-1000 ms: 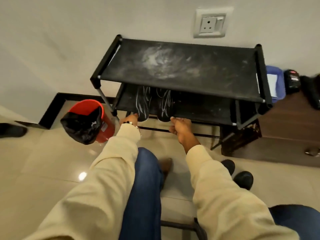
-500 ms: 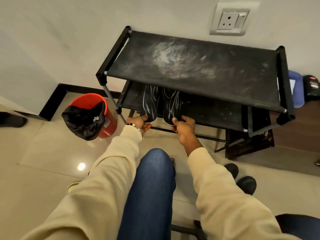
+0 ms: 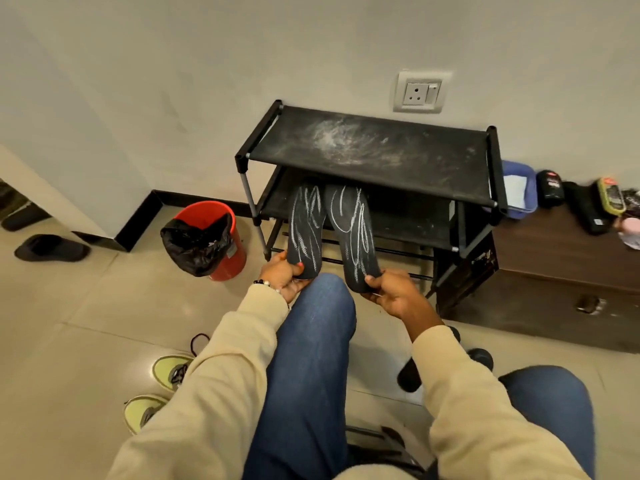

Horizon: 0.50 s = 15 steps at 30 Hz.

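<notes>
Room: tiled floor meeting a plain wall, with a black two-tier shoe rack standing against it; white dust marks on its top tier.
Items in hand: two black insoles with white scribbled lines, the left insole and the right insole, lying side by side. Their toe ends sit under the top tier and over the lower shelf; their heel ends project toward the seated person.
Left grip: fingers curled beneath and thumb on top, pinching the heel end of the left insole.
Right grip: thumb on top and fingers beneath, pinching only the rear edge of the right insole.
Shelf contact: cannot tell whether the toe ends rest on the lower shelf or hang just above it.
Risk, droop: each insole is held at one end only and looks thin and flexible. The free end is likely to sag and snag on the rack's lower rails.
Risk, scrape: lifting too early could drag the toe ends along the underside of the top tier.
Risk, smear: the white markings could rub off on the blue-jeaned knee just below the heel ends.
Risk, drop: the shallow hold on the right insole is the weaker one. A slip would put that insole on the floor, and one from the left could fall near the red bucket.
</notes>
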Each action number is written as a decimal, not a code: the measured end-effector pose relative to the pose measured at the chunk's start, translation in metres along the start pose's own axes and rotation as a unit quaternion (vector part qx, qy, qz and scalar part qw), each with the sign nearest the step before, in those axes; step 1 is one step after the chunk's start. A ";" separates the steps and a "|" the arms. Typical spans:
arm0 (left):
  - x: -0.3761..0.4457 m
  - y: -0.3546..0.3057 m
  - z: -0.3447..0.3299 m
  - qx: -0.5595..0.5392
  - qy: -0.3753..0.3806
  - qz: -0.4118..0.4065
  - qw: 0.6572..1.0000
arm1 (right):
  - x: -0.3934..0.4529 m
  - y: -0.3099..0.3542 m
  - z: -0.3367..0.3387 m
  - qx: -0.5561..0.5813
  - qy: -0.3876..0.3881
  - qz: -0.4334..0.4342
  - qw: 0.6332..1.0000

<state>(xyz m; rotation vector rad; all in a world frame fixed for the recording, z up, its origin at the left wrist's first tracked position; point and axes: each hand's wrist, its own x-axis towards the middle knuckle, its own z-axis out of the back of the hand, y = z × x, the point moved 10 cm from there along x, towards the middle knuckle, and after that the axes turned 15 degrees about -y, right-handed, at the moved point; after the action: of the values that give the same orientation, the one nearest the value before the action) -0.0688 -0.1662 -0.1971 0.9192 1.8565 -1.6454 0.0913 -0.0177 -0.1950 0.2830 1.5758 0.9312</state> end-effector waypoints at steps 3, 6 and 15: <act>-0.027 0.003 0.014 -0.018 0.005 -0.013 1.000 | -0.023 0.000 0.015 -0.008 0.021 0.026 0.999; -0.053 0.000 0.018 -0.035 0.017 -0.023 0.999 | -0.039 0.006 0.025 -0.017 0.036 0.061 0.997; -0.115 -0.027 -0.002 -0.039 0.035 -0.075 0.996 | -0.082 0.033 0.028 0.000 0.091 0.101 0.991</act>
<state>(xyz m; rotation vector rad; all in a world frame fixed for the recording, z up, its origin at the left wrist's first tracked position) -0.0138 -0.1839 -0.0933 0.8309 2.0662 -1.6341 0.1269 -0.0385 -0.1122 0.3713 1.7382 1.1392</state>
